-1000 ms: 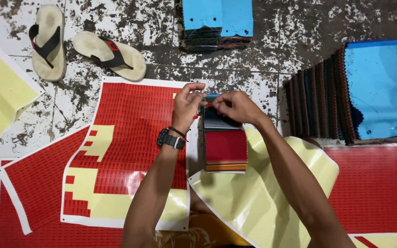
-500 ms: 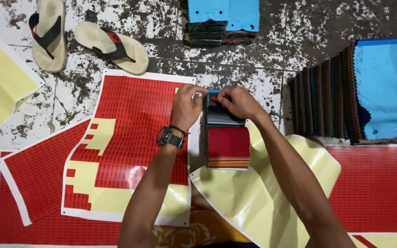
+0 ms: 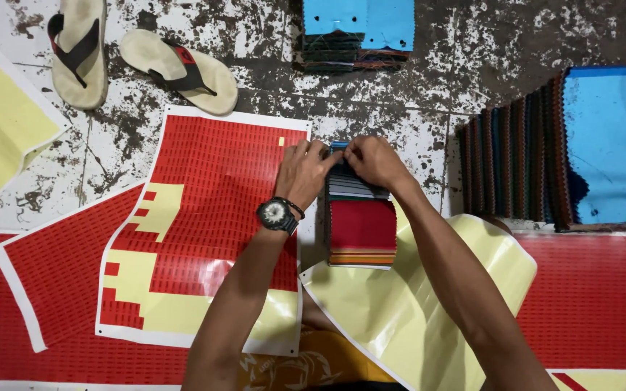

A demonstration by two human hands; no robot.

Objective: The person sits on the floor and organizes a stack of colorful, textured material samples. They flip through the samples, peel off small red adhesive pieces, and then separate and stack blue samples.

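Observation:
A stack of coloured fabric swatches (image 3: 361,226), red on top with orange edges below, lies on the floor between my arms. My left hand (image 3: 304,172), with a black watch on its wrist, and my right hand (image 3: 372,161) both press down on the far end of the stack, fingers meeting over a blue strip there. Left of the stack lies a red sticker sheet (image 3: 204,217) with small rectangular labels and yellow backing where labels are gone.
Two sandals (image 3: 132,58) lie at the top left. A blue-topped swatch pile (image 3: 356,32) sits at the top, a fanned row of swatches (image 3: 566,145) at the right. Yellow backing sheets (image 3: 414,304) and more red sheets (image 3: 595,297) cover the stained floor.
Both hands have settled lower onto the far end of the stack, the left hand flattening beside it. The view shifted slightly.

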